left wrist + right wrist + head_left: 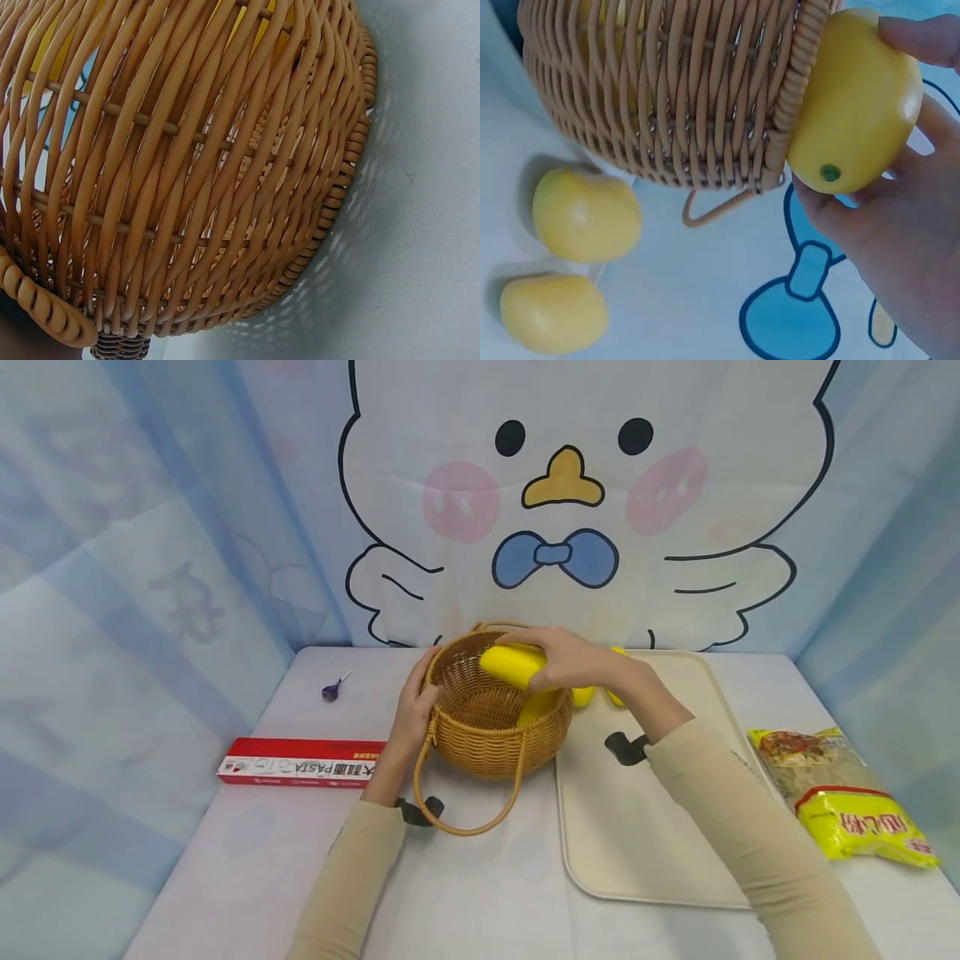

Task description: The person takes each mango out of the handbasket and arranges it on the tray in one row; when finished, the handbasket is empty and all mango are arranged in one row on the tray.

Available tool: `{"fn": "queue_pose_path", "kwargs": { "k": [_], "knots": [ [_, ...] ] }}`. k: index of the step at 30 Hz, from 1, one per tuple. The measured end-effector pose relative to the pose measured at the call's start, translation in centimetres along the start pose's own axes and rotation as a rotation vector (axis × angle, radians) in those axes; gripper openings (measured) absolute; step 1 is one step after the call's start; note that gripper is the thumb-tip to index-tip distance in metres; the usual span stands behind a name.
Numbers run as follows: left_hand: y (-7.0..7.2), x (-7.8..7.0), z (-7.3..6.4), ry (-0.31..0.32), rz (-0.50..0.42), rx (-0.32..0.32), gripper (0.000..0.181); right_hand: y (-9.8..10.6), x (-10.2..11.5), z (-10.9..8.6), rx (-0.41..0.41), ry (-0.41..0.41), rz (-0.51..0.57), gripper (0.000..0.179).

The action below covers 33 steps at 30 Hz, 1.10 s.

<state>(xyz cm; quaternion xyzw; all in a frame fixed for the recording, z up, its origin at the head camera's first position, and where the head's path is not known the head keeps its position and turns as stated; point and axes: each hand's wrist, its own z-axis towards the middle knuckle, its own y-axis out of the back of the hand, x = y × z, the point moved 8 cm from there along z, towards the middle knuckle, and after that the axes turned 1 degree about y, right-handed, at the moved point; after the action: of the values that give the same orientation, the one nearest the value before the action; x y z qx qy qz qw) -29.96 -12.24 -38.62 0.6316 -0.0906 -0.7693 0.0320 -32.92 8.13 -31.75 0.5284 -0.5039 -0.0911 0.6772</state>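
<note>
A round wicker basket [495, 747] stands mid-table, its front handle hanging down. My left hand [412, 702] grips its left rim, the thumb by the handle's base. My right hand [566, 658] holds a yellow mango-shaped fruit [512, 666] over the basket's right rim. In the right wrist view the fingers and thumb are round this fruit [859, 105], right against the rim, with a green dot on its end. Another yellow fruit [536, 708] lies inside the basket. Two more, a nearer fruit [586, 215] and a farther one [553, 313], lie outside beside it.
The cream tray [637, 852] lies right of the basket, partly under my right arm. A red pasta box [300, 762] and a purple lollipop [331, 692] are on the left. The yellow noodle bag [847, 802] lies far right. A printed curtain [555, 602] hangs behind the table.
</note>
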Motion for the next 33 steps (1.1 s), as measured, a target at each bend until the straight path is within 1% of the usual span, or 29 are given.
{"fn": "queue_pose_path", "kwargs": {
  "k": [5,8,12,18,23,27,33],
  "knots": [
    [0.1,0.1,0.0,0.003,-0.014,0.005,0.064,1.2,-0.6,-0.6,-0.060,-0.013,-0.013,0.082],
    [0.1,0.2,0.0,0.019,-0.022,0.004,0.064,1.8,-1.1,-0.9,-0.093,-0.013,-0.012,0.081],
    [0.0,0.3,-0.1,0.038,-0.021,0.001,0.064,2.5,-1.9,-1.5,-0.117,-0.026,-0.011,0.079],
    [-0.1,0.0,-0.2,0.035,-0.024,0.001,0.064,3.6,-3.4,-2.6,-0.146,-0.059,-0.005,0.077],
    [0.0,-0.1,-0.2,0.024,-0.034,0.000,0.064,4.3,-5.4,-3.6,-0.190,-0.108,0.016,0.075],
    [0.0,0.0,-0.1,0.016,-0.032,-0.001,0.064,4.8,-7.2,-4.3,-0.227,-0.142,0.031,0.077],
    [-0.1,0.2,-0.1,0.021,-0.039,0.002,0.064,5.4,-10.1,-5.6,-0.278,-0.209,0.062,0.078]
  ]
}}
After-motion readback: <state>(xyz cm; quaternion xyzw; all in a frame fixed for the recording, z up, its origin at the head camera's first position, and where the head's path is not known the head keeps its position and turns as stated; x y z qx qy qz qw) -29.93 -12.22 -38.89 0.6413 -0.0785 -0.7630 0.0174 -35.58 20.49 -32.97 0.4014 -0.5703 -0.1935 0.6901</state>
